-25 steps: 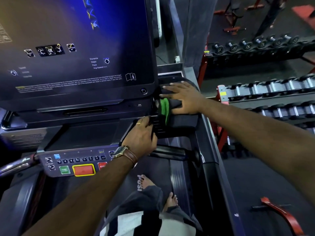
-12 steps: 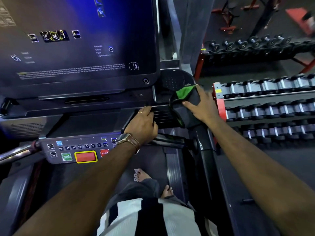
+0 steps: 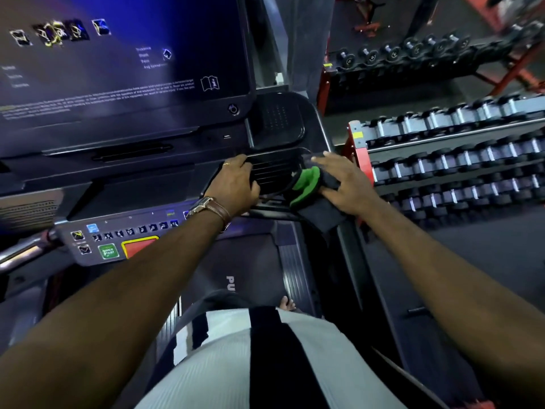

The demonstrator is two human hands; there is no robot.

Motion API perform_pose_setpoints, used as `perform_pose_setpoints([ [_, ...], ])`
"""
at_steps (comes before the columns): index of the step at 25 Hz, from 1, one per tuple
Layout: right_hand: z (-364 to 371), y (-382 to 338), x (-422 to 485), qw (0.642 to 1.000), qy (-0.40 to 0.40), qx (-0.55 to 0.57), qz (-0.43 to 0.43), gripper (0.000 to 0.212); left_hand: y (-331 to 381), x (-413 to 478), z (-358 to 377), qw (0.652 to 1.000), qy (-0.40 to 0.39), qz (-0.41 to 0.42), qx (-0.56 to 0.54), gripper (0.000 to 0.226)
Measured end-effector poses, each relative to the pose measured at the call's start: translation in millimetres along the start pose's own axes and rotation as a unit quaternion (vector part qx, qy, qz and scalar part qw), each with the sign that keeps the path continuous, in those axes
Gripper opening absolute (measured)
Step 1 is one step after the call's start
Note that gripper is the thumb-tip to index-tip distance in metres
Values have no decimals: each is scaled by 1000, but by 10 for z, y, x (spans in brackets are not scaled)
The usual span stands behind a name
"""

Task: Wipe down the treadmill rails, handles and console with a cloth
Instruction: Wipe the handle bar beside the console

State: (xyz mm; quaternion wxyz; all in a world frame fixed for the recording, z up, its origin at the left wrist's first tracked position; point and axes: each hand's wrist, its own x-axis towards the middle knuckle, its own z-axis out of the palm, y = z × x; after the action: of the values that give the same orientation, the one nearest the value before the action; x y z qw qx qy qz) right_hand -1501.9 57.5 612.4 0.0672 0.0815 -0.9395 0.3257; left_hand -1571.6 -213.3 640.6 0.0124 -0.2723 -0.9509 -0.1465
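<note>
The treadmill console has a big dark screen [image 3: 118, 69] and, below it, a button panel [image 3: 118, 231]. A black cloth with a green fold [image 3: 306, 184] lies over the top of the right handrail [image 3: 351, 249], just right of the ribbed console tray [image 3: 274, 172]. My right hand [image 3: 345, 184] presses flat on the cloth with its fingers spread. My left hand [image 3: 236, 184], with a ring and a brown-strapped watch, rests on the left part of the tray and holds nothing.
Racks of dumbbells [image 3: 457, 160] on a red frame stand close to the right of the treadmill. The belt [image 3: 250, 276] and a bare foot [image 3: 287, 305] show below the console. A metal handle [image 3: 23, 252] sticks out at the left.
My right hand has slid the cloth from the outer top of the right rail back toward the ribbed tray. My left hand has stayed on the tray.
</note>
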Motion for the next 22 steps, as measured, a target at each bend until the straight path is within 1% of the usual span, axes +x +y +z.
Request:
perform_pose_setpoints([
  [2, -54, -4, -240, 999, -26, -16, -22, 67, -19, -7, -42, 999, -6, -23, -31, 21],
  [4, -59, -95, -382, 994, -70, -66, -55, 68, -54, -26, -90, 998, -20, -43, -50, 24],
  [5, -25, -198, -413, 984, -98, -121, -83, 69, -75, -38, -109, 997, -36, -46, -53, 26],
  [6, 61, -329, -412, 967, -124, -193, -111, 73, -99, -50, -132, 996, -57, -46, -51, 27],
  [7, 198, -440, -400, 946, -146, -265, -120, 81, -113, -67, -151, 995, -78, -40, -43, 26],
  [8, 360, -555, -384, 930, -154, -320, -100, 93, -120, -90, -173, 994, -97, -33, -30, 23],
  [9, 529, -671, -364, 926, -148, -342, -59, 103, -135, -124, -190, 993, -113, -26, -13, 21],
  [10, 644, -782, -333, 932, -131, -339, -14, 106, -143, -162, -215, 992, -126, -17, 5, 22],
  [11, 683, -877, -275, 941, -126, -314, 22, 98, -156, -198, -240, 990, -136, -3, 23, 24],
  [12, 647, -935, -200, 947, -136, -290, 41, 85, -168, -236, -268, 989, -143, 14, 39, 27],
  [13, 555, -939, -97, 944, -169, -280, 48, 74, -192, -262, -294, 987, -146, 34, 47, 28],
  [14, 442, -936, 19, 934, -217, -280, 53, 69, -223, -282, -324, 986, -150, 54, 48, 28],
  [15, 318, -957, 143, 918, -268, -284, 63, 69, -262, -295, -354, 985, -153, 76, 40, 27],
  [16, 237, -969, 247, 906, -301, -286, 83, 70, -324, -300, -382, 983, -155, 96, 30, 25],
  [17, 251, -968, 266, 903, -308, -281, 101, 69, -385, -321, -389, 981, -154, 119, 26, 23],
  [18, 320, -963, 209, 907, -285, -293, 102, 65, -436, -346, -381, 979, -152, 134, 26, 21],
  [20, 588, -969, -51, 927, -148, -339, 55, 55, -512, -390, -364, 978, -144, 145, 26, 18],
  [21, 705, -979, -235, 928, -103, -354, 44, 51, -527, -403, -363, 978, -144, 150, 19, 17],
  [22, 763, -963, -326, 928, -63, -363, 56, 49, -540, -411, -352, 976, -146, 159, 18, 17],
])
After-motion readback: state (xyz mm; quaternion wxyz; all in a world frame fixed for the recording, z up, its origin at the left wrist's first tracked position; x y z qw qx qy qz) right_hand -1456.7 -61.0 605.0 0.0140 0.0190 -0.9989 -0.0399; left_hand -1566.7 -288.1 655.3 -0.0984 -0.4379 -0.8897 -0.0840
